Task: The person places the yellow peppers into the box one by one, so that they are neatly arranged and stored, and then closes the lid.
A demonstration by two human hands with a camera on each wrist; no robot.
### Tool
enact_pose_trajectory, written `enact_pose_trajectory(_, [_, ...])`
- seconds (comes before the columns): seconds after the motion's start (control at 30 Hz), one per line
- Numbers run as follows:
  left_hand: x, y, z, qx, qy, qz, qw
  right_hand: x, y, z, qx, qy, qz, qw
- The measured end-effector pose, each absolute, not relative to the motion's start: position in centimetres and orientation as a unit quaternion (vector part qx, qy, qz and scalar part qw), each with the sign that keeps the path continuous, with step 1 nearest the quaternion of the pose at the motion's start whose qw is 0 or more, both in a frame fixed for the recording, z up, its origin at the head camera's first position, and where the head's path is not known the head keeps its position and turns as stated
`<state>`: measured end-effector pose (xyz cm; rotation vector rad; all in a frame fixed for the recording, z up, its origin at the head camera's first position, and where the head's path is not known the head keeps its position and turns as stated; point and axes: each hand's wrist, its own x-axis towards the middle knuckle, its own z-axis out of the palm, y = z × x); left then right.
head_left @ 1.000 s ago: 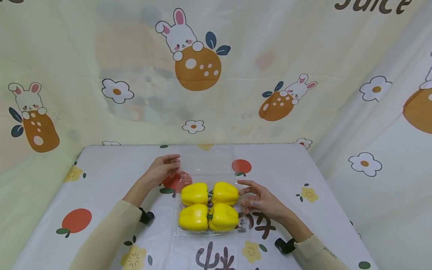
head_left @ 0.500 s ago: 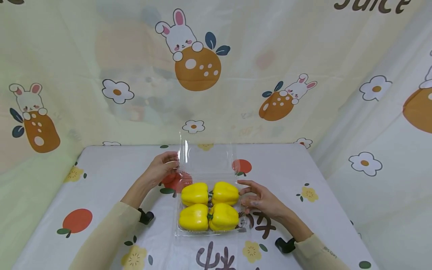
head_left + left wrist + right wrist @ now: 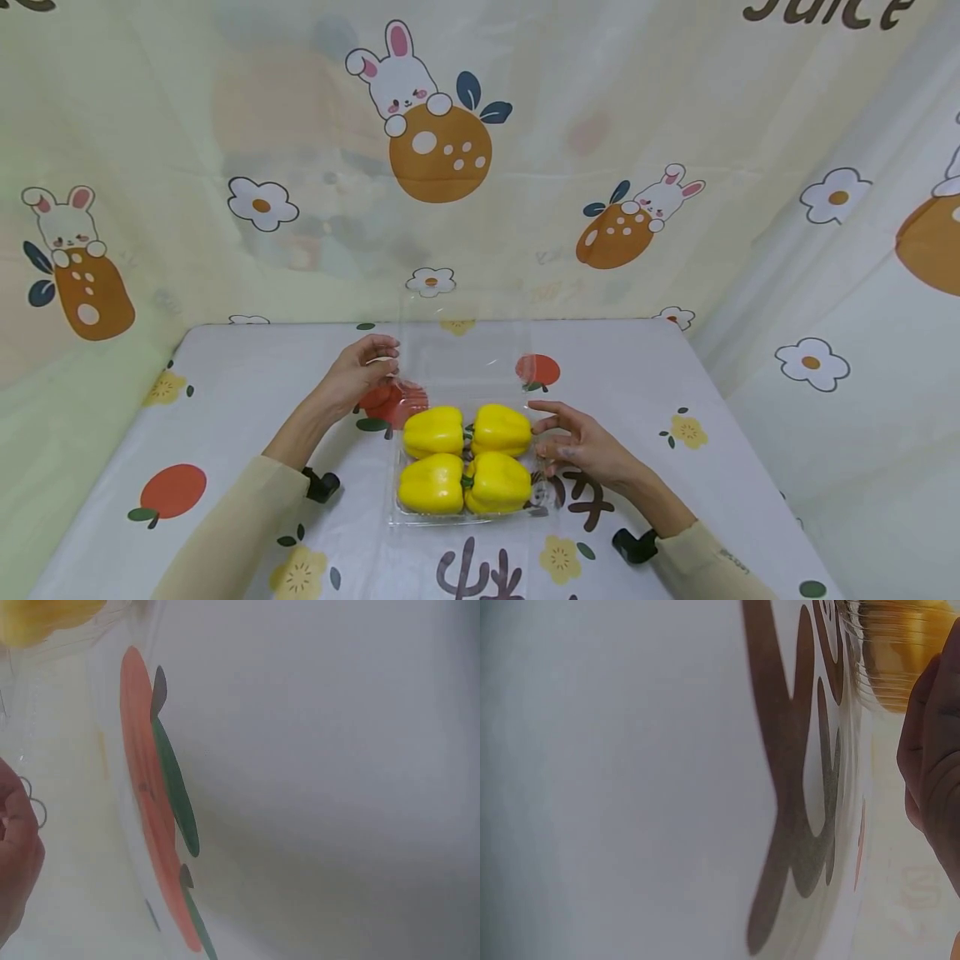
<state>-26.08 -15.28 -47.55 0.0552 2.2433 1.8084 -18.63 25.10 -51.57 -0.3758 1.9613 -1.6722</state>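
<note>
— Left hand (image 3: 358,372)?
— Pinching the raised clear lid (image 3: 465,350) at its left edge.
— Right hand (image 3: 581,446)?
— Fingers loosely spread, touching the tray's (image 3: 467,515) right side.
— Contents?
— 4 yellow peppers (image 3: 465,458), packed together, mid-counter (image 3: 225,392), nearer its front edge.

There are four yellow peppers (image 3: 465,458), one clear plastic box (image 3: 465,512) with one lid (image 3: 465,350), and two hands.
</note>
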Motion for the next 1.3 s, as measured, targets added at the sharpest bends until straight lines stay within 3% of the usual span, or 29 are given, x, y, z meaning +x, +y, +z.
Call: enact_pose_trajectory(1.3, [-22.0, -16.8, -47.0, 0.156, 0.800, 0.571, 0.099, -18.7, 25.0, -51.4, -0.136, 0.731, -0.614, 0.264])
